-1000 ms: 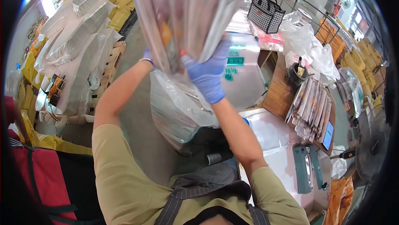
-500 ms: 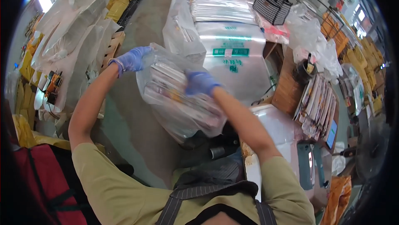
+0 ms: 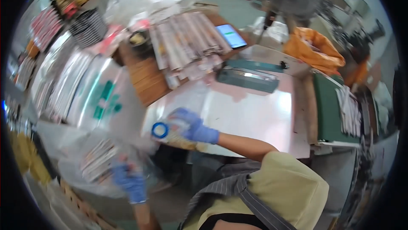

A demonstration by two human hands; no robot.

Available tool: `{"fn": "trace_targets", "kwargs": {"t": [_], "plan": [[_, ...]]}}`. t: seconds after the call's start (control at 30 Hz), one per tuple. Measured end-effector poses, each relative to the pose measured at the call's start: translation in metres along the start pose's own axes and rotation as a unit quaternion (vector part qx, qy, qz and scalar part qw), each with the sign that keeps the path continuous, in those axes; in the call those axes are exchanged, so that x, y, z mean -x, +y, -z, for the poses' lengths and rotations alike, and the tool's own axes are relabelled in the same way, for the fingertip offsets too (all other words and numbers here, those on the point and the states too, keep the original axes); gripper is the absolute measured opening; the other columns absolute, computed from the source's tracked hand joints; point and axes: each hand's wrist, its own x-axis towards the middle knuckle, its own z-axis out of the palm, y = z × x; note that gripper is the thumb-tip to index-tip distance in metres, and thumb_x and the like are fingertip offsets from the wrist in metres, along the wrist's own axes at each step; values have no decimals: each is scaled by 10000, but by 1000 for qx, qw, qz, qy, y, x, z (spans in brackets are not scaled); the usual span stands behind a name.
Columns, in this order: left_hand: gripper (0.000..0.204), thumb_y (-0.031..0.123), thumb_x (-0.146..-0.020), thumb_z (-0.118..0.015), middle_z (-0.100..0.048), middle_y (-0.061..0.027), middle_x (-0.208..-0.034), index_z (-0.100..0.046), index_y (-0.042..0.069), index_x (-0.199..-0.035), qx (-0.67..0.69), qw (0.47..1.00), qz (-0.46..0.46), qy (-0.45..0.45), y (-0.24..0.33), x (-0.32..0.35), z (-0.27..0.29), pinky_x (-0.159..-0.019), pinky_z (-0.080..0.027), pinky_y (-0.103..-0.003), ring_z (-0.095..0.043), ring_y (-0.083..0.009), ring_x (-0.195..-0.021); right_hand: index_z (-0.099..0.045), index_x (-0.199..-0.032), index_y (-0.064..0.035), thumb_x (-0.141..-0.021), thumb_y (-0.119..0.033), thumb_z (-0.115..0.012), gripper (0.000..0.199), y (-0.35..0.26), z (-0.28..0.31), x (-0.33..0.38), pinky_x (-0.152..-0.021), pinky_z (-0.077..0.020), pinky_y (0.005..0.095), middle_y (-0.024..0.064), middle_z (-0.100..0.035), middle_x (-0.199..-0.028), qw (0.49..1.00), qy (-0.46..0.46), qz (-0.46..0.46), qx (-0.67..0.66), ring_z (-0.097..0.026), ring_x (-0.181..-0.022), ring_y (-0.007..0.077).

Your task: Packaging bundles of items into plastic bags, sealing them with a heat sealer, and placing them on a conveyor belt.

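— Where is the tape roll (image 3: 160, 130)?
— At the near left corner of the pale counter (image 3: 255, 115), under your right hand (image 3: 193, 126). Your gloved fingers (image 3: 183, 114) curl over it, gripping. It looks light, rigid and smooth-sided, so hold it across the rim.

— And your left hand (image 3: 129, 182)?
— Low beside the counter, closed on the clear plastic bag (image 3: 91, 166) of flat packets. That bag looks soft, slick and saggy; take it by a gathered fold.

— The surroundings?
— A crowded packing room: a green sealer (image 3: 248, 78) at the far edge, stacked packets (image 3: 187, 45) on a wooden board beyond, an orange bag (image 3: 312, 47) to the right.
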Motion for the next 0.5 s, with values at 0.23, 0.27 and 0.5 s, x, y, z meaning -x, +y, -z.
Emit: {"fn": "trace_targets", "kwargs": {"t": [0.23, 0.27, 0.5], "plan": [[178, 84, -767, -534, -592, -103, -958, -562, 49, -939, 454, 777, 29, -434, 224, 36, -241, -676, -475, -313, -590, -238, -730, -538, -1050, -24, -757, -42, -532, 294, 108, 237, 12, -795, -423, 309, 134, -541, -932, 918, 246, -78, 300, -539, -857, 242], [198, 88, -763, -523, -586, -114, -965, -557, 54, -955, 464, 775, -44, -427, 232, 52, -279, -692, -475, -330, -587, -274, -769, -538, -1050, -24, -757, -42, -532, 294, 124, 255, 2, -795, -423, 309, 134, -541, -932, 920, 243, -77, 298, -539, -857, 242], [152, 115, -743, -546, -574, -157, -822, -542, 42, -877, 507, 719, -125, -458, 325, 27, -377, -655, -465, -380, -567, -337, -743, -500, -1109, -5, -787, -13, -466, 324, 233, 302, -49, -858, -403, 280, 157, -528, -1022, 947, 224, -149, 177, -535, -959, 242]]}}
